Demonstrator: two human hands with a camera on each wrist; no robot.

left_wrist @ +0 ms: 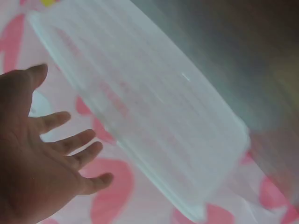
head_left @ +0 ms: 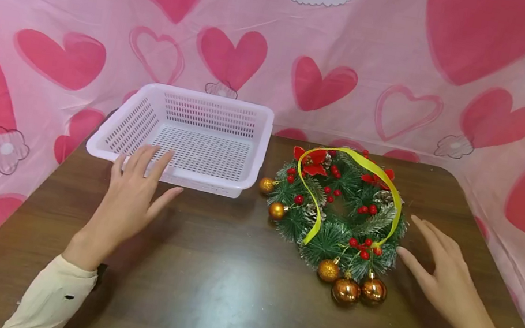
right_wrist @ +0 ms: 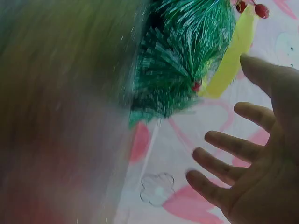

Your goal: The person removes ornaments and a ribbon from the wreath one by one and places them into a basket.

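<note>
A white plastic basket (head_left: 253,171) with slotted walls stands at the back left of the table. My left hand (head_left: 127,199) hovers by its near rim with fingers spread, holding nothing; in the left wrist view a gap shows between the fingers and the basket (left_wrist: 154,93). To the right lies a green Christmas wreath (head_left: 327,246) with red berries, red flowers, pine cones and golden baubles (head_left: 345,291). A yellow ribbon (head_left: 370,165) loops across its top. Beside the wreath's right edge is my right hand (head_left: 448,279), fingers extended and nothing in its grasp.
The brown wooden table (head_left: 216,308) reaches back to a pink cloth (head_left: 275,31) printed with hearts, which hangs behind it and at both sides. Cream sleeves (head_left: 54,297) cover both forearms, with dark bands at the wrists.
</note>
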